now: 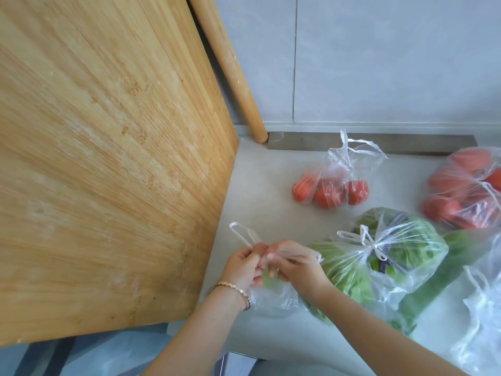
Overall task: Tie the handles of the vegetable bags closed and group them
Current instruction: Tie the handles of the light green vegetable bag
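My left hand [244,270] and my right hand [295,267] meet over a clear plastic bag of green leaves [273,297] at the counter's front. Each pinches one of its thin handles; one handle loop [242,234] sticks up to the left. Just right lies a bag of leafy greens [401,248] with its handles knotted in a bow. Behind it stands a small bag of tomatoes [330,188] with loose handles. A larger tomato bag [466,194] sits at the far right, handles drawn together.
A big wooden cutting board [108,158] leans upright on the left, a rolling pin [230,66] behind it against the tiled wall. A green cucumber-like vegetable [444,275] and another clear bag [482,316] lie at the right. The pale counter [271,164] ends near my arms.
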Tool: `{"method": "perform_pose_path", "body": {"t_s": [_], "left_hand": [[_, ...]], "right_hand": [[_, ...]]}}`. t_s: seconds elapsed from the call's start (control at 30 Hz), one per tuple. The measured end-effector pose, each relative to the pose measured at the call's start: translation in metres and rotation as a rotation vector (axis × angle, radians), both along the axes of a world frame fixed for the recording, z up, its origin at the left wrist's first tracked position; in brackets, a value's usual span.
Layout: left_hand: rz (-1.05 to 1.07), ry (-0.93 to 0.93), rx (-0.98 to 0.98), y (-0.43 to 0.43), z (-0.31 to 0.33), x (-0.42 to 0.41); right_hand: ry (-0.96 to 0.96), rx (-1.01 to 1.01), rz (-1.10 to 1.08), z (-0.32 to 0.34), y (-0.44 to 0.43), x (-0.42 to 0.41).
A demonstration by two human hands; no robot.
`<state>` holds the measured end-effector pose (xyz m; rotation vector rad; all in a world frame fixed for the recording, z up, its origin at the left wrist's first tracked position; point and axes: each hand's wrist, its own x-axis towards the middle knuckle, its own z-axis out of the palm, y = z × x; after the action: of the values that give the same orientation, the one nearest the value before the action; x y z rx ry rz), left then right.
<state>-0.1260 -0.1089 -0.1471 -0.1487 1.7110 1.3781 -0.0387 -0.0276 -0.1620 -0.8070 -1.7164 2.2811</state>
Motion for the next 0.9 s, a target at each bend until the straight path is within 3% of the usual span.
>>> {"method": "perform_pose_path", "body": {"t_s": [0.13, 0.2, 0.3, 0.4, 0.5, 0.67, 0.77, 0.9], "left_hand": [[-0.051, 0.145, 0.058, -0.003, 0.003, 0.008], [-0.146, 0.477, 0.014, -0.009, 0.001, 0.012], [-0.314, 0.955, 0.058, -0.017, -0.003, 0.009], [-0.396, 1.179, 0.122, -0.017, -0.003, 0.0], [-0.222, 1.067, 0.083, -0.014, 0.0, -0.009], [-0.241, 0.65, -0.025, -0.01, 0.004, -0.016], [-0.274, 0.521, -0.066, -0.007, 0.004, -0.011], [-0.18, 0.441, -0.146, -0.001, 0.002, -0.005]], "right_hand": [[-0.104, -0.14, -0.213, 0.005, 0.004, -0.006], [-0.245, -0.196, -0.245, 0.008, 0.005, -0.013], [-0.467, -0.103, -0.086, 0.014, 0.008, -0.022], [-0.435, 0.011, -0.007, 0.016, 0.009, -0.026], [-0.276, 0.099, 0.121, 0.022, 0.006, -0.02], [-0.119, -0.092, 0.271, 0.016, 0.008, -0.003], [-0.137, -0.166, 0.22, 0.007, 0.005, 0.002], [-0.252, 0.078, -0.035, 0.005, -0.006, -0.001]]}}
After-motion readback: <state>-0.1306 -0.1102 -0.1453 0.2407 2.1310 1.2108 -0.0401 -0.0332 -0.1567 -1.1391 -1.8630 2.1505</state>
